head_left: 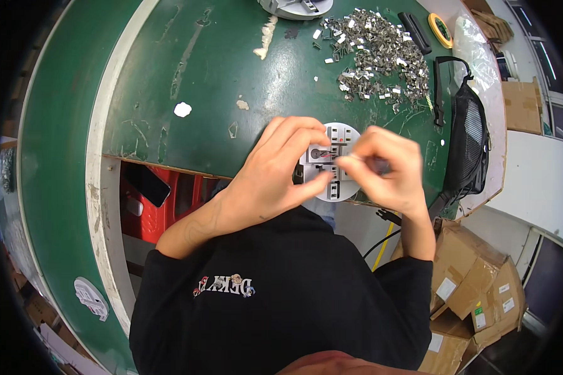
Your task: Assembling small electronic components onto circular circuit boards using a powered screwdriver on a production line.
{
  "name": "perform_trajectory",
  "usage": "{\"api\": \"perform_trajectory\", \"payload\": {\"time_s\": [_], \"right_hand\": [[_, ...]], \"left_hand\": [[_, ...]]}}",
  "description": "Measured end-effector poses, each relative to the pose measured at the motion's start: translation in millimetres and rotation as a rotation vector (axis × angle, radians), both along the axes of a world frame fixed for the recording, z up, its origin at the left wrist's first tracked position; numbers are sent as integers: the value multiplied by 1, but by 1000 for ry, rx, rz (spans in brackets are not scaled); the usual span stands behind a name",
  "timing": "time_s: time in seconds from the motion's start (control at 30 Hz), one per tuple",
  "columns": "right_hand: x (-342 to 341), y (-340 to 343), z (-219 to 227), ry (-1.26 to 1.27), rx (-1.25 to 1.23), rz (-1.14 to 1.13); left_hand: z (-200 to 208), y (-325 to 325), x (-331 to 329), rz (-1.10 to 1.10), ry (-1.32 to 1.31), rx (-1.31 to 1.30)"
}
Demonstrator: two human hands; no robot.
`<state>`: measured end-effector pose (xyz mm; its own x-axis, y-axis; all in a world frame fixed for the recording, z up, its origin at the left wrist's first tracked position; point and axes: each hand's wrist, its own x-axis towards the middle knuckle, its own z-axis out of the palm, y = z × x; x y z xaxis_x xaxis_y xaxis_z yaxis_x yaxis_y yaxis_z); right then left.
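Observation:
A round white plastic part (341,132) with raised slots and small fittings lies at the near edge of the green table. My left hand (266,172) curves round its left side, with the fingertips at the far part and the thumb on the near part. Above the part's right half, my right hand (391,165) is closed in a pinch, thumb against forefinger. Motion blurs these fingertips, and whatever they hold is too small to name. A short reddish piece shows on the part between the hands.
Many small metal clips (381,59) are heaped at the far right, near a black bar (415,33) and a yellow tape roll (441,30). A black mesh bag (468,137) lies along the right edge. A phone (147,185) rests on something red below the table; cardboard boxes (475,275) stand right.

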<state>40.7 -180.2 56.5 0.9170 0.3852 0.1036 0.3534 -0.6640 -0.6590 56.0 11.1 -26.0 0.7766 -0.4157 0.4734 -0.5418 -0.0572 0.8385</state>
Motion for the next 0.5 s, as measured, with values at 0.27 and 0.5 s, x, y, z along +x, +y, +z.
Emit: {"api": "perform_trajectory", "payload": {"time_s": [0.27, 0.5], "right_hand": [[-3, 22, -12, 83, 1222, -15], [-2, 25, -22, -40, 1138, 62]], "left_hand": [[3, -3, 1, -75, -153, 225], [2, -4, 2, -96, -180, 297]]}}
